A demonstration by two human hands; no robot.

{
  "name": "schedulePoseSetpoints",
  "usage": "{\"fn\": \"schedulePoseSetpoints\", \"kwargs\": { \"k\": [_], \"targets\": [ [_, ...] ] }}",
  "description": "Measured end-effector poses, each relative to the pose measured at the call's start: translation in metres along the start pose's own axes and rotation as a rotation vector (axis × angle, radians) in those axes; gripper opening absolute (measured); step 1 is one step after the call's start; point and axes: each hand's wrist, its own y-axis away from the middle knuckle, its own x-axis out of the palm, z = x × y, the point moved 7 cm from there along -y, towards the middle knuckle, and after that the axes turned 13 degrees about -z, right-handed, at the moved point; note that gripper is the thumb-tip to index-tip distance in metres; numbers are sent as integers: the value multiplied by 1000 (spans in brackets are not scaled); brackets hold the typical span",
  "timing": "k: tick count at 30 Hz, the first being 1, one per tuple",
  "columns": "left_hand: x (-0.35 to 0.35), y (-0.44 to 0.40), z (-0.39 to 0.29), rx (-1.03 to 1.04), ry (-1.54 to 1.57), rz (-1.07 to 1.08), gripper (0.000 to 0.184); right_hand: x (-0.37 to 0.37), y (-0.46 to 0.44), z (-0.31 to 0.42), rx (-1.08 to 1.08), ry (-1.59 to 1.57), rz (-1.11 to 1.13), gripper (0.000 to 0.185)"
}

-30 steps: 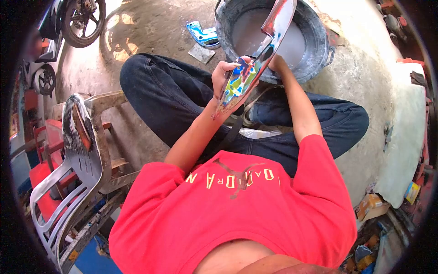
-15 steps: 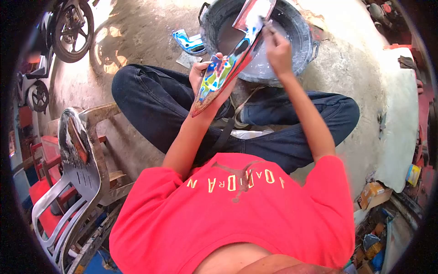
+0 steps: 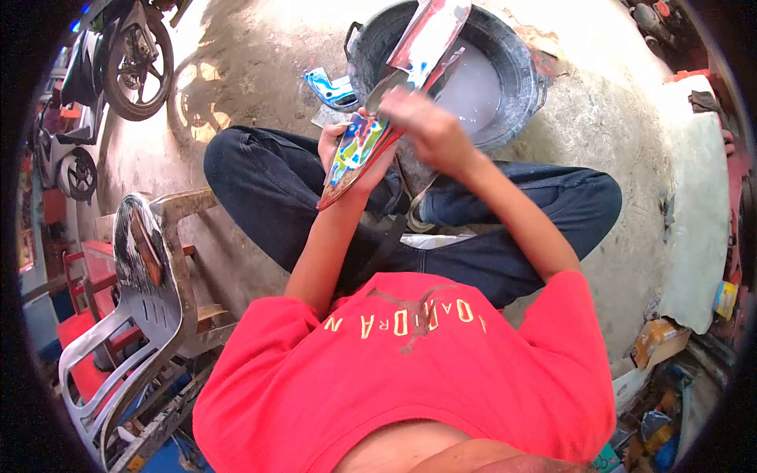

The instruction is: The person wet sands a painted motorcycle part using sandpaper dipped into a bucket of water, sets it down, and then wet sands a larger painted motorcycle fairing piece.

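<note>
A long panel (image 3: 359,151), patterned in blue, green, white and red, slants up from my lap over the basin. My left hand (image 3: 377,162) grips its lower part from beneath, thumb at the left edge. Across the panel's middle lies my right hand (image 3: 426,126), fingers bent and blurred, pressing a small dark piece (image 3: 388,88) to the surface; what it is cannot be made out. Behind the panel stands a black basin (image 3: 516,87) of cloudy water. A smaller blue and white part (image 3: 331,88) lies on the floor left of the basin.
A grey plastic chair (image 3: 150,292) stands at the left beside a wooden frame. Motorcycle wheels (image 3: 139,71) are at the upper left. Along the right lie a pale sheet (image 3: 698,213), a cardboard box (image 3: 658,343) and clutter. A flat grey piece (image 3: 325,118) lies near the basin.
My right hand has come up out of the basin, reached the panel's upper part, then moved down and left to its middle. The panel has shifted left and lower with my left hand.
</note>
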Motion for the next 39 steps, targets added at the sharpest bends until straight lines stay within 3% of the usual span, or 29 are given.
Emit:
{"fn": "schedulePoseSetpoints", "kwargs": {
  "k": [2, 4, 6, 8, 10, 12, 14, 17, 22, 24, 26, 28, 34, 36, 38, 39],
  "targets": [
    [5, 3, 2, 47, -48, -58, 44, 0, -1, 10, -4, -48, 79, 45],
    [6, 5, 4, 8, -31, 25, 43, -7, -4, -36, 49, 42, -19, 40],
    [6, 6, 5, -43, -10, 74, 40, -20, -10, -83, 388, 75, -147, 35],
    [5, 5, 7, -21, -1, 26, 40, -18, -2, -77, 336, 87, -118, 36],
    [3, 4, 3, -4, 1, -13, 41, -7, 4, -26, 59, 63, -60, 35],
    [5, 3, 3, -17, 14, -10, 42, -2, 3, 18, -29, 15, 57, 38],
    [6, 4, 5, -29, 10, 7, 42, -2, 2, -11, -83, 58, 15, 40],
    [9, 7, 11, -35, -19, 31, 40, -18, -6, -80, 345, 122, -154, 40],
    [3, 0, 2, -21, 12, 47, 45, 3, 8, 19, -25, 25, 18, 41],
    [-2, -1, -1, -50, 43, 44, 47, 1, 3, 23, -64, -12, 50, 38],
    [4, 4, 5, -38, -17, 105, 46, 0, 2, -26, 53, 80, -27, 33],
    [6, 3, 8, -59, -25, 144, 44, -15, -6, -70, 317, 84, -160, 30],
    [13, 4, 7, -5, 10, 43, 42, -5, 1, 3, 85, 104, 1, 40],
    [13, 4, 7, -50, 51, 91, 42, -14, -6, -8, 96, 83, -97, 28],
    [16, 5, 10, -41, -3, 124, 42, -55, -8, -76, 704, 101, -316, 22],
    [16, 4, 10, -73, 41, 146, 43, -71, -4, -98, 822, 92, -361, 25]
  ]
}}
